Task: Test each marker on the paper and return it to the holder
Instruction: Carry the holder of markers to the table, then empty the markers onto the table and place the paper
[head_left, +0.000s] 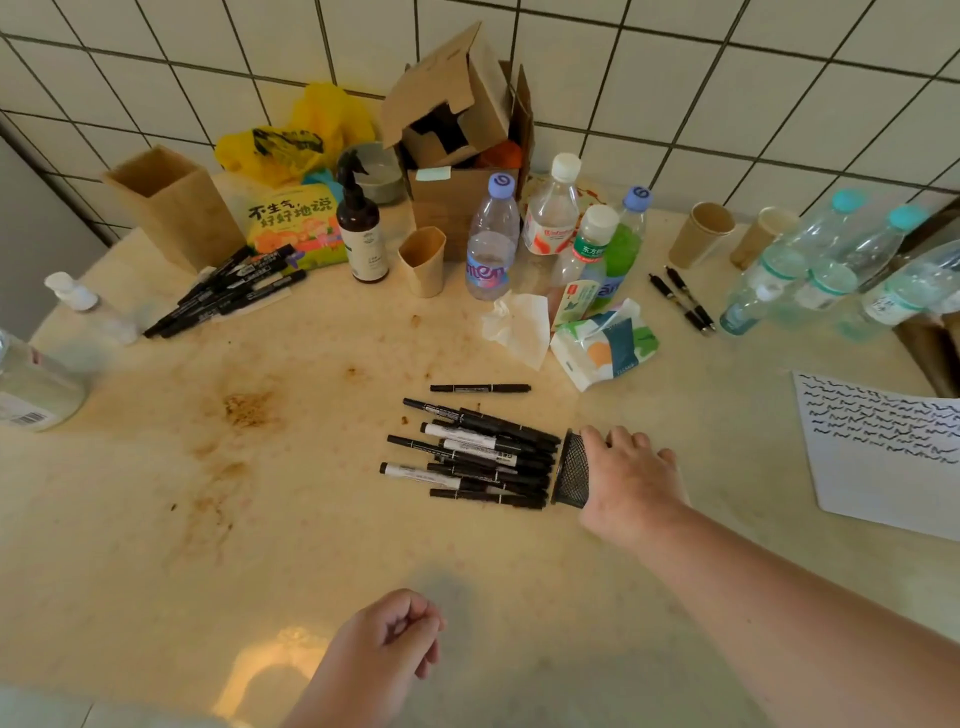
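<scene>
Your right hand grips the mesh holder, tipped on its side; markers spill onto the table; left hand loosely curled, empty (risk: tilting further could roll markers away); paper lies right.

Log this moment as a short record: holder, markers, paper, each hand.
holder: black mesh holder lying on its side on the table, mouth toward the markers
markers: pile of black markers spilled out at the holder's mouth; one lone marker apart, just beyond the pile
paper: white sheet at the right edge, its upper part covered in rows of black squiggles
right hand: grips the holder
left hand: loosely curled, holds nothing
</scene>
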